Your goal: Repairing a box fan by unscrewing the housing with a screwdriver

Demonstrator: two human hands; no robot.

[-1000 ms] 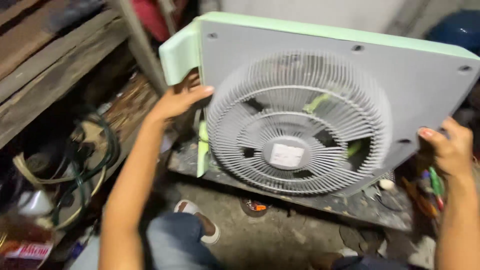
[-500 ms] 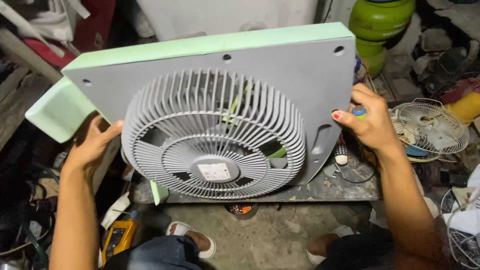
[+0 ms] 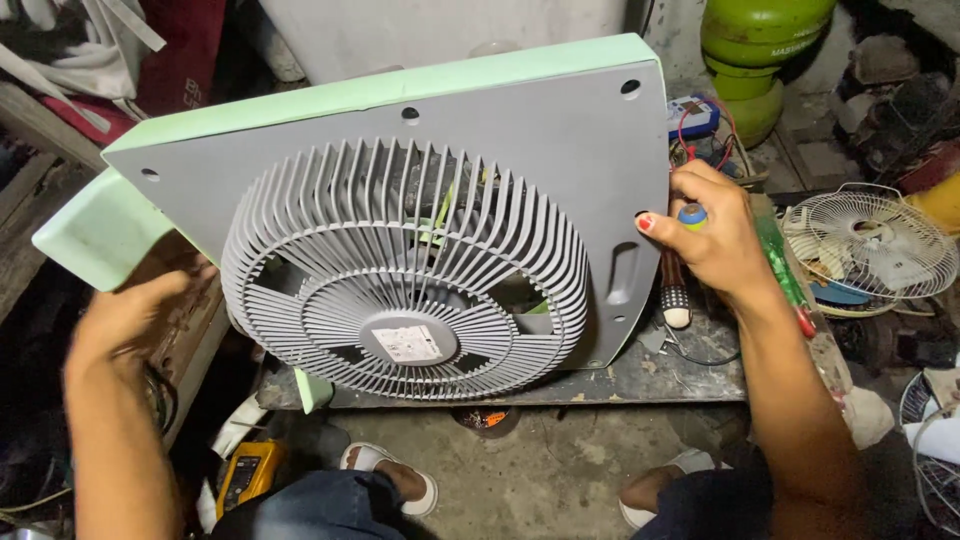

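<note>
A box fan (image 3: pixel 560 150) with a grey back panel, a round grey grille (image 3: pixel 400 270) and a pale green housing stands tilted on a low bench (image 3: pixel 680 375). My left hand (image 3: pixel 130 325) grips the fan's lower left side, under the green corner. My right hand (image 3: pixel 715 235) is at the fan's right edge, closed on a small tool with a blue and yellow end (image 3: pixel 692 215). Its thumb sits beside a screw hole in the panel.
A green gas cylinder (image 3: pixel 770 50) stands at the back right. A white round fan guard (image 3: pixel 865 245) lies to the right, and a green-handled screwdriver (image 3: pixel 780 265) rests on the bench. A yellow meter (image 3: pixel 245 475) lies on the floor by my sandalled foot (image 3: pixel 390 480).
The fan has come closer and more upright in view. My right hand shifted along the right edge to the screw hole and now shows a tool. My left hand dropped lower on the left side.
</note>
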